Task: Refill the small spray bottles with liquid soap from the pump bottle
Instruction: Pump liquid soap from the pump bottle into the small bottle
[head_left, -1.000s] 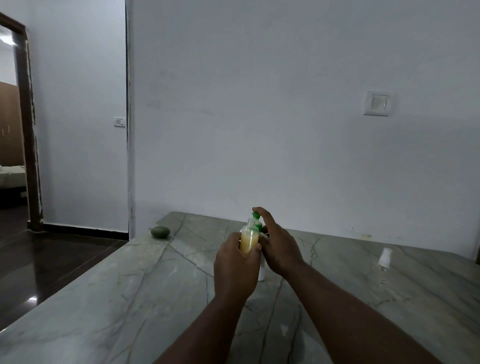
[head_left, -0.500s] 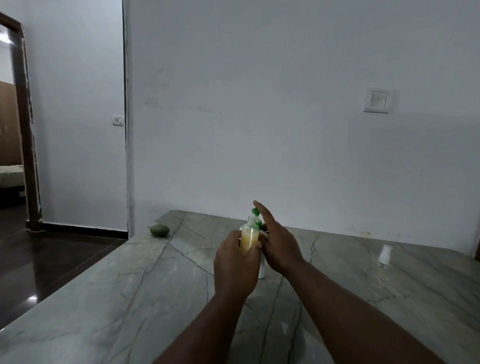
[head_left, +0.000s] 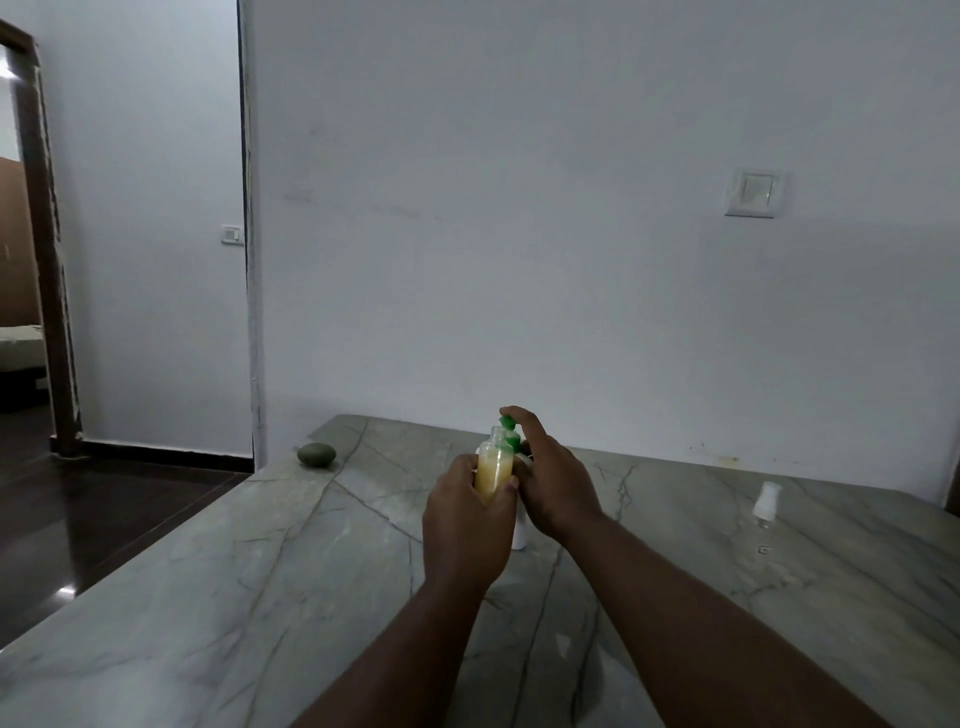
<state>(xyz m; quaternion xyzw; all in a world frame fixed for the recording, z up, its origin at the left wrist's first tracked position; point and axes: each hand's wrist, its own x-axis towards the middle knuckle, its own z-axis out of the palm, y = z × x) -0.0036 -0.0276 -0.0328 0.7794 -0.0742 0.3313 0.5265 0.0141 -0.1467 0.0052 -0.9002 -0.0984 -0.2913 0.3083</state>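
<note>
- Left hand (head_left: 467, 519) grips the small spray bottle (head_left: 493, 467), capless, neck just under the green pump head (head_left: 509, 423). Right hand (head_left: 556, 488) wraps the pump bottle (head_left: 519, 535) on the table (head_left: 260, 571), forefinger on top.
- Fill level?
- Yellow soap roughly to the shoulder. I'd use short, slow strokes with the spout over the mouth, or it overflows. Second spray bottle (head_left: 766, 506), well right, is capped and looks empty.

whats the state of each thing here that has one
small spray bottle: uncapped, upright, yellow soap up to the shoulder, held by left hand
pump bottle: upright on the marble table, right hand has its index finger on the green pump head
second spray bottle: white cap on, upright on the table, looks empty, untouched
</note>
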